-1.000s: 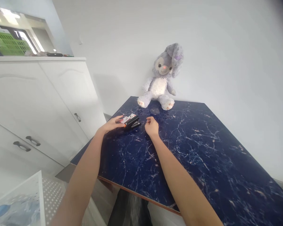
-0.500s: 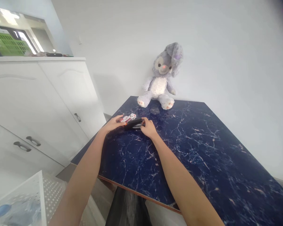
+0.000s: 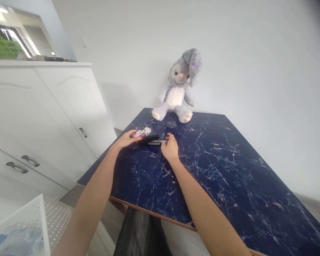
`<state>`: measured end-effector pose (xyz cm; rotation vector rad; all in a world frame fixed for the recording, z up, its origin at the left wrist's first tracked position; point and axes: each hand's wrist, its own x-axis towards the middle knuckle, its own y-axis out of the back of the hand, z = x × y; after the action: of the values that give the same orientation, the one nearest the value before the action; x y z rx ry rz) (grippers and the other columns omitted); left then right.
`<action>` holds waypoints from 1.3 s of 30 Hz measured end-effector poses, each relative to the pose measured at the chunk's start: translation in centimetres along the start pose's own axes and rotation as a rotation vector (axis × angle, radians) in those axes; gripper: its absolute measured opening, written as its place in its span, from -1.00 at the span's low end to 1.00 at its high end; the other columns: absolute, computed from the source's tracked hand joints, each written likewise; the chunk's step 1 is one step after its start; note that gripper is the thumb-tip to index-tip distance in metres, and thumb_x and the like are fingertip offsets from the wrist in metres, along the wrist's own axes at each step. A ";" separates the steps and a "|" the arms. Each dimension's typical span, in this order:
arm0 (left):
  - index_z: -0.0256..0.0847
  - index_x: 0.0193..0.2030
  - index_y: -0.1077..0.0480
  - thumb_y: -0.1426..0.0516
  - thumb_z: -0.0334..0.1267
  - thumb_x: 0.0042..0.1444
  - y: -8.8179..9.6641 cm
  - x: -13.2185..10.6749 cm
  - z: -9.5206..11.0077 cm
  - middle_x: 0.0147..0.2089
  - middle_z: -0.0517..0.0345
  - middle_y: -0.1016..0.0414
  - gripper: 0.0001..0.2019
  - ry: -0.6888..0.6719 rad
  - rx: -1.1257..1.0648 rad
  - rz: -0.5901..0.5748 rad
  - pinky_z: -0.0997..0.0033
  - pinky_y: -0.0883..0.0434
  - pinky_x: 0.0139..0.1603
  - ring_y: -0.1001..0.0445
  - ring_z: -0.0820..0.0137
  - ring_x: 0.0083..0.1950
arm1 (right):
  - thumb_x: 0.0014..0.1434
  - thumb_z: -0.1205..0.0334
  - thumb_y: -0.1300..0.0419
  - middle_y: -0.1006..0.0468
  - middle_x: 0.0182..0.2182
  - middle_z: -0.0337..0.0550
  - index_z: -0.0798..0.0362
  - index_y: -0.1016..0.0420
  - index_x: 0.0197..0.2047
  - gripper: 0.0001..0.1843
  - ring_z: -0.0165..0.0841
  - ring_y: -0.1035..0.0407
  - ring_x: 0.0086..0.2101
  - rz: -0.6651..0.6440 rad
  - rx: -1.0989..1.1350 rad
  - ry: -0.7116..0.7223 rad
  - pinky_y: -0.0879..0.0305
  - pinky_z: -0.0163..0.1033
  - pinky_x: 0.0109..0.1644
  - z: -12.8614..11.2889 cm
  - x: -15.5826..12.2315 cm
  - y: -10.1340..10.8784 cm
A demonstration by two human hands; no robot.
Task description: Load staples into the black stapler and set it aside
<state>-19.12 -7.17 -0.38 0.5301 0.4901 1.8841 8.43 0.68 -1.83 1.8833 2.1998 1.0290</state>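
A black stapler (image 3: pixel 149 139) lies on the dark blue marbled table (image 3: pixel 218 170), its top swung back so the metal channel shows. My left hand (image 3: pixel 125 140) rests on its left end, fingers closed around it. My right hand (image 3: pixel 170 148) is at the metal channel's right end, fingers curled in a pinch at its tip; what they hold, if anything, is too small to see. A small red and white box (image 3: pixel 141 132) sits just behind the stapler, touching my left fingertips.
A grey and white plush rabbit (image 3: pixel 177 89) sits against the wall at the table's far edge. White cabinets (image 3: pixel 42 117) with dark handles stand to the left. A white perforated panel (image 3: pixel 21 227) is at the lower left.
My right hand moved left from beside the stapler onto it, then drew back slightly to the right. The stapler's top now lies flat with the metal channel exposed. The camera shifted a little.
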 end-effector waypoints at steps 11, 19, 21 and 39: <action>-0.11 0.23 -0.45 -0.28 0.08 0.08 -1.2 -0.9 1.1 0.19 0.05 -0.54 -0.40 0.014 0.019 0.105 0.20 -0.41 0.18 -0.53 0.14 0.13 | 0.15 0.44 -0.06 -0.43 0.07 0.06 -0.03 -0.61 -0.12 -0.64 -0.02 -0.23 0.02 -0.065 -0.308 0.180 -0.20 0.04 0.08 -1.0 -1.1 0.4; -0.07 0.15 -0.49 -0.20 0.18 0.15 -1.5 -0.6 1.1 0.12 0.06 -0.57 -0.47 0.059 0.140 0.205 0.19 -0.40 0.16 -0.53 0.13 0.09 | 0.22 0.38 -0.10 -0.52 -0.03 0.07 0.03 -0.49 0.04 -0.66 -0.05 -0.27 0.03 -0.036 -0.563 0.337 -0.09 0.01 0.15 -0.8 -1.3 2.4; -0.06 0.18 -0.46 -0.17 0.17 0.18 -1.6 -0.7 1.3 0.15 0.05 -0.56 -0.48 0.055 0.139 0.214 0.18 -0.39 0.19 -0.52 0.13 0.12 | 0.26 0.36 -0.06 -0.58 -0.12 0.04 0.04 -0.46 0.04 -0.69 -0.09 -0.36 -0.06 -0.016 -0.478 0.241 -0.17 -0.06 0.05 -0.4 -0.9 2.7; -0.02 0.56 0.23 -0.33 -0.06 0.00 -1.3 -1.7 2.4 0.57 -0.05 0.16 0.09 -0.188 0.215 -0.080 0.00 0.00 0.49 0.08 0.01 0.55 | 0.29 0.16 -0.11 -0.64 -0.21 -0.06 -0.01 -0.46 -0.17 -0.86 -0.14 -0.46 -0.11 0.028 -0.028 -0.007 -0.29 -0.10 0.01 2.2 0.2 3.2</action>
<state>-16.22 -8.12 0.58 0.8098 0.5832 1.6958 12.15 1.95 -1.78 1.9081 2.1498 1.0502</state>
